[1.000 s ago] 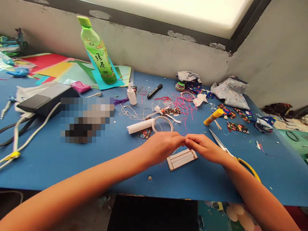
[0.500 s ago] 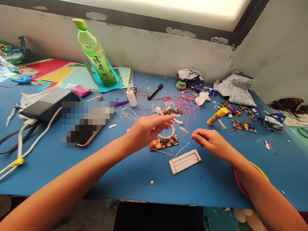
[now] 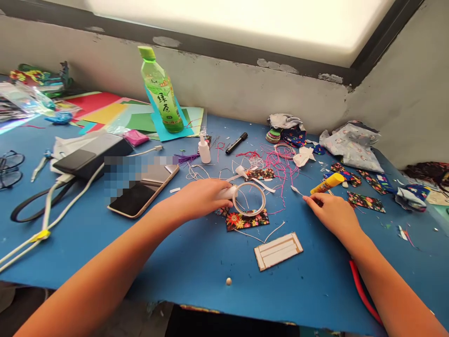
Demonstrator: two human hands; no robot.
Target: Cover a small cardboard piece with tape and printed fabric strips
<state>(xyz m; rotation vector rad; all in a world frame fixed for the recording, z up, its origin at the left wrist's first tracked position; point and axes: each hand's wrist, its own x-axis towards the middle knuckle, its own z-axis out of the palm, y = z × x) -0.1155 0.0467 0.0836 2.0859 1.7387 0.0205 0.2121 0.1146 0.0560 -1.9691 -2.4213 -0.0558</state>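
My left hand (image 3: pixel 206 199) is closed on the near edge of a narrow white roll of tape (image 3: pixel 264 199), tilted up over floral fabric-covered strips (image 3: pixel 245 221). White material shows between the fingers and the ring. My right hand (image 3: pixel 331 213) pinches a small white, tapered piece (image 3: pixel 295 189) between thumb and forefinger; its exact kind is unclear. Just behind that hand stands a yellow glue stick (image 3: pixel 328 182). In front lies a rectangular card panel (image 3: pixel 278 250) with white strips and brown edges, and white cord (image 3: pixel 277 229) runs behind it.
A green tea bottle (image 3: pixel 163 98), a white squeeze bottle (image 3: pixel 204 150) and a black marker (image 3: pixel 236 143) are farther back. A phone (image 3: pixel 147 189) and a power bank (image 3: pixel 93 154) with cables lie left. Pink threads (image 3: pixel 280 164) and crumpled fabric (image 3: pixel 352 145) are at the back right.
My left hand has come down and closed on the roll of tape, which is now tilted up. My right hand has moved right and now pinches the small white piece. The view has shifted.
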